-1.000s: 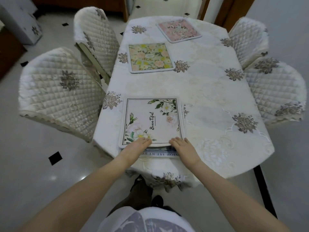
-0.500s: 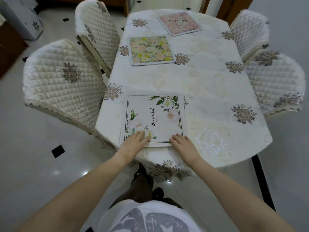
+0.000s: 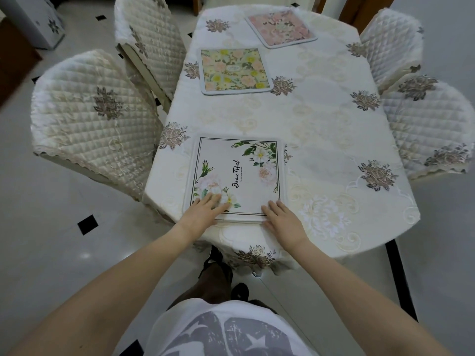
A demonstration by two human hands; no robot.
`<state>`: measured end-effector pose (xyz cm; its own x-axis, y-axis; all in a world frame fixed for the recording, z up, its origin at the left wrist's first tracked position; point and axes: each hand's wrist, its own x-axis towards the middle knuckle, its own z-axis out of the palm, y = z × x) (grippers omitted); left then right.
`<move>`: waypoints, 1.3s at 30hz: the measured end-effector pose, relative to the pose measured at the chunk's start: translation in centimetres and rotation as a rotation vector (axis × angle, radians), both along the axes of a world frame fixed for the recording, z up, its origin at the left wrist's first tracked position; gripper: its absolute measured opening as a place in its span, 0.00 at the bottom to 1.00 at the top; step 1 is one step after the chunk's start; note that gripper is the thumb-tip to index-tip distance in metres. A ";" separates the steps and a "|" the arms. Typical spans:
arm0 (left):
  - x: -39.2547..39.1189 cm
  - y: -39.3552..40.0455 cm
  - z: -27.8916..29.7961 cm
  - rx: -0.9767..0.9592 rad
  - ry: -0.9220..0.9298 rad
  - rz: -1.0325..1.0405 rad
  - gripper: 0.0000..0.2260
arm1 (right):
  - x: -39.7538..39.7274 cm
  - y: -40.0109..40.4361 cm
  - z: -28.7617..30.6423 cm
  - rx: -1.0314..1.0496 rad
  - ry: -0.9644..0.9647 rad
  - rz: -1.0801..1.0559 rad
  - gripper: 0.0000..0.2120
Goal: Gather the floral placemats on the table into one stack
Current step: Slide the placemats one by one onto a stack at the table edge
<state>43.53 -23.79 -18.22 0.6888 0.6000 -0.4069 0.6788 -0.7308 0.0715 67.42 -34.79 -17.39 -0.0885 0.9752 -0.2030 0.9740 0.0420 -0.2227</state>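
The flat left hand [image 3: 205, 210] covers the near left corner of the white square placemat with the black frame line and green leaves [image 3: 237, 179], so the printed flowers under its fingers are only partly seen. Under the fingertips of the right hand [image 3: 281, 219] the near right corner is hidden too. Whether other mats lie below this one cannot be told. The small line of print beside the large script is too small to read. The quilted cream chair cover [image 3: 434, 127], well right of the right fingers, is cut by the picture's edge.
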 end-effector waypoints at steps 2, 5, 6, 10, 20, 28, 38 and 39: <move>0.1 0.0 0.2 -0.026 0.008 0.006 0.27 | 0.0 0.1 0.0 -0.009 0.006 0.003 0.20; 0.2 0.0 0.7 -0.037 0.000 -0.009 0.26 | 0.1 0.2 0.4 0.001 -0.010 0.010 0.19; 0.2 0.1 1.0 -0.032 -0.009 -0.020 0.25 | 0.1 0.2 0.6 0.010 -0.007 0.001 0.19; 0.8 1.2 2.4 -0.032 -0.071 -0.042 0.19 | -0.4 1.5 1.4 -0.002 -0.052 -0.060 0.17; 3.3 12.4 4.3 -0.064 -0.304 0.064 0.21 | 0.7 13.9 3.4 0.034 0.075 -0.204 0.17; 6.9 27.3 5.2 -0.025 -0.373 0.127 0.22 | 2.5 29.5 4.0 0.114 0.090 -0.246 0.23; 11.2 42.9 1.9 0.043 -0.401 0.230 0.22 | 4.4 46.0 0.8 0.108 0.101 -0.230 0.26; 11.5 43.9 1.3 0.050 -0.400 0.229 0.23 | 4.6 46.9 0.3 0.094 0.094 -0.234 0.26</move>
